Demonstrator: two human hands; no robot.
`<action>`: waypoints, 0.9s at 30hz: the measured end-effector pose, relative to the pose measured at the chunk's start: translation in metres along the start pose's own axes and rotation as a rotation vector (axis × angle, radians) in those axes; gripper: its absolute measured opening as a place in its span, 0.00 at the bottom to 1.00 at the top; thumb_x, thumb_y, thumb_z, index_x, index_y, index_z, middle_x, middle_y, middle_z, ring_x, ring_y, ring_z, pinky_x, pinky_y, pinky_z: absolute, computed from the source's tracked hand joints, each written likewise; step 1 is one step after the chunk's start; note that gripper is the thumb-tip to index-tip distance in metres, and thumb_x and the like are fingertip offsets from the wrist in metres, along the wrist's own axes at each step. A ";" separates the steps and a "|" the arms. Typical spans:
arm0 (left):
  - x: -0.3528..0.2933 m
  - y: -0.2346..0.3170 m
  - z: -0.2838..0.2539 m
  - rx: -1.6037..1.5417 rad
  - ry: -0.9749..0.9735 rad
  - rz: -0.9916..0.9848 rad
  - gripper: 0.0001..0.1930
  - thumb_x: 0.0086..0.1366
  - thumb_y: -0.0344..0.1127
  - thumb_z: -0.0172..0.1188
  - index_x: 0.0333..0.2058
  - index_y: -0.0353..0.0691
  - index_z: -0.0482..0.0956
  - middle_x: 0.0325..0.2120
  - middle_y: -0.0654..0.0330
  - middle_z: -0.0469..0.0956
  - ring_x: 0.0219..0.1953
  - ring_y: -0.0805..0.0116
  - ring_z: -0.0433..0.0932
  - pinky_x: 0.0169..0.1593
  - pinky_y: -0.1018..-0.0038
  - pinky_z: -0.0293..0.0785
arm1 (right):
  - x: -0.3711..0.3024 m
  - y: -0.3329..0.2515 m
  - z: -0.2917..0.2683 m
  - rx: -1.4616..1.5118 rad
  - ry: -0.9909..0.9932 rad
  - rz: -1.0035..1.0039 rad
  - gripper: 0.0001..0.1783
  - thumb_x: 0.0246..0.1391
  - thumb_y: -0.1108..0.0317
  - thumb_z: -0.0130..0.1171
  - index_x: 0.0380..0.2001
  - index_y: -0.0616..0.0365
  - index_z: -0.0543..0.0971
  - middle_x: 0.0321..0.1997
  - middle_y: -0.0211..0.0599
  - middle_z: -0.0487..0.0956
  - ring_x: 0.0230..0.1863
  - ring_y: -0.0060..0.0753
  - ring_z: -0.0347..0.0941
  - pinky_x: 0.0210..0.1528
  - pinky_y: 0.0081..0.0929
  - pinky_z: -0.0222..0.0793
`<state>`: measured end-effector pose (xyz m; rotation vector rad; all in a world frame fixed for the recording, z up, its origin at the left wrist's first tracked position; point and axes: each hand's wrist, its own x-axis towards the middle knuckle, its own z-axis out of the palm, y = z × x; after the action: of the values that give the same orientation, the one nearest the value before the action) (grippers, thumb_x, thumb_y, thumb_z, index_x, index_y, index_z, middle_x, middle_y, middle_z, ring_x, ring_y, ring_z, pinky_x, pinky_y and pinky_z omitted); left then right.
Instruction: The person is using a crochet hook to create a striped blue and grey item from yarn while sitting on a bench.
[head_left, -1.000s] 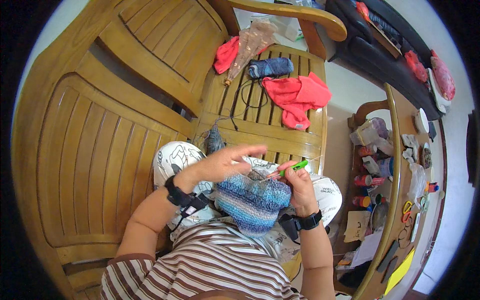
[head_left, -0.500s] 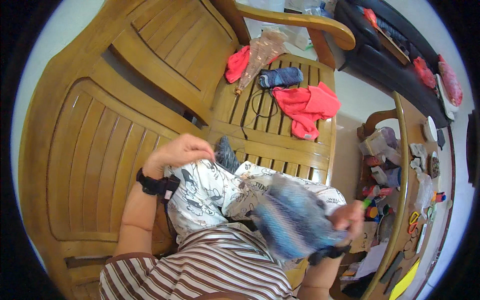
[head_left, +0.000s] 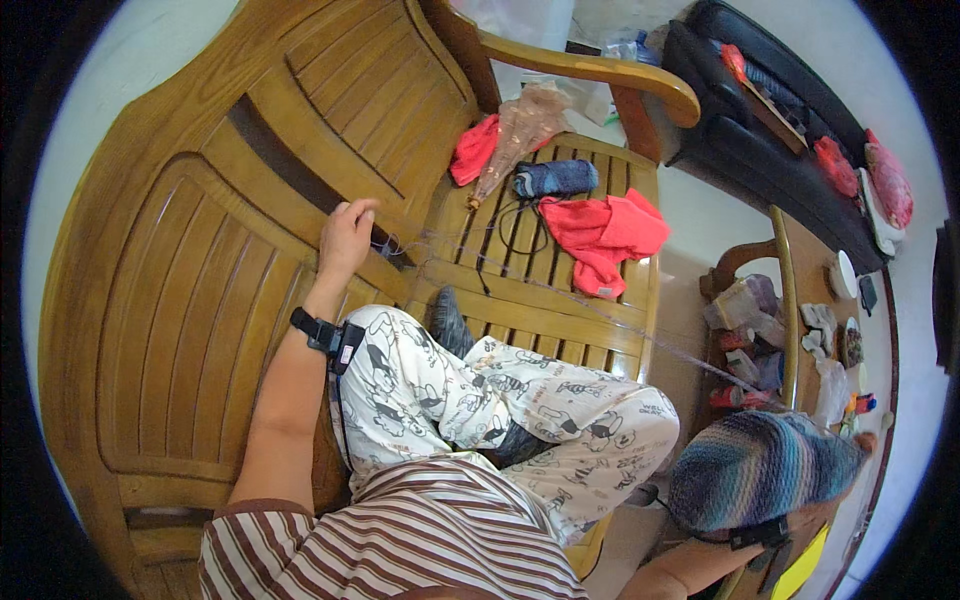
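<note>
A striped blue, grey and purple knitted piece (head_left: 765, 470), shaped like a pouch or hat, is held out at the far right over the side table. My right hand (head_left: 862, 445) is mostly hidden behind it; only a fingertip shows past its edge. My left hand (head_left: 350, 232) is raised by the bench back, fingers curled closed. A thin strand of yarn (head_left: 600, 303) stretches from near those fingers across the bench to the knitted piece. On the seat lies a blue roll of yarn or knitting (head_left: 556, 178), with a dark cord (head_left: 510, 235) beside it.
The wooden bench (head_left: 190, 330) holds a brown folded umbrella (head_left: 520, 125) and a red cloth (head_left: 608, 235). Along the right runs a wooden table (head_left: 795, 260) with a white bowl (head_left: 842, 275), small items and a yellow sheet (head_left: 803, 567). A black sofa (head_left: 745, 150) stands beyond.
My right hand has carried the knitted piece outward to the right, off my lap. My left hand has moved up toward the bench back. The yarn now stretches long between them.
</note>
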<state>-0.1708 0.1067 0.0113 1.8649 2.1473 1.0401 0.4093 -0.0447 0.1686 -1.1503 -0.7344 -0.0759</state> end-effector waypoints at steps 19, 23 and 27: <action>-0.130 0.184 -0.015 -0.939 -0.544 0.463 0.42 0.51 0.45 0.63 0.59 0.37 0.50 0.53 0.50 0.61 0.52 0.55 0.64 0.52 0.65 0.61 | -0.186 -0.002 0.145 0.731 -1.314 1.172 0.10 0.54 0.61 0.53 0.33 0.58 0.73 0.26 0.37 0.78 0.14 0.12 0.55 0.16 0.11 0.48; -0.133 0.181 -0.014 -0.622 -0.560 0.500 0.16 0.53 0.36 0.61 0.39 0.35 0.73 0.25 0.54 0.71 0.30 0.56 0.70 0.36 0.69 0.66 | -0.190 0.008 0.137 0.567 -1.468 1.062 0.11 0.54 0.63 0.53 0.34 0.60 0.74 0.28 0.36 0.78 0.18 0.14 0.59 0.21 0.12 0.53; -0.150 0.176 0.000 -0.779 -0.689 0.225 0.07 0.60 0.32 0.54 0.30 0.34 0.76 0.17 0.64 0.69 0.21 0.73 0.68 0.27 0.77 0.65 | -0.194 0.029 0.127 0.567 -1.464 1.074 0.12 0.54 0.63 0.53 0.34 0.61 0.74 0.29 0.34 0.78 0.23 0.16 0.64 0.26 0.14 0.56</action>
<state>0.0115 -0.0277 0.0582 1.7069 0.9740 0.8872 0.2105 0.0167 0.0625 -0.7608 -1.1406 1.9160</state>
